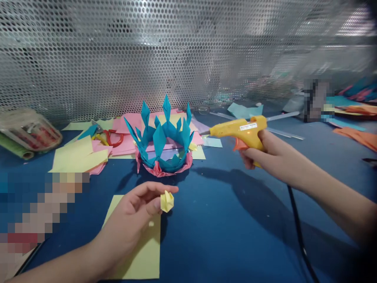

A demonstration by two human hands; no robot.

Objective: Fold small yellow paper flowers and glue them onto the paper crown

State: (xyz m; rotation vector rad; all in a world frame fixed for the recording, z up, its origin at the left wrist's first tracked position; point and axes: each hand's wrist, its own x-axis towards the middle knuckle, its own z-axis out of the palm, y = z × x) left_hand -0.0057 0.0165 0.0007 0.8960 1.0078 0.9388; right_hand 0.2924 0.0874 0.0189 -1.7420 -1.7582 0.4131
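Head view: one small, many-sided piece of folded yellow paper (167, 202) and one yellow plastic glue gun (240, 133), split between our two hands

Our left hand (132, 214) pinches the folded piece between thumb and fingers, index finger stretched out to the right above it; that forearm (73, 261) reaches in from the lower left. Below lies one flat, oblong yellow paper sheet (141, 259). Our right hand (273, 157) wraps around the gun, its forearm entering from the right edge, the nozzle (206, 133) pointing left; whether the orange trigger (240, 144) is pressed, we cannot tell. Beyond our left hand stands one spiked blue paper crown (159, 142), ringed at its foot with crumpled pink paper (159, 169). Farther left, we see one clear, rounded container (44, 127).
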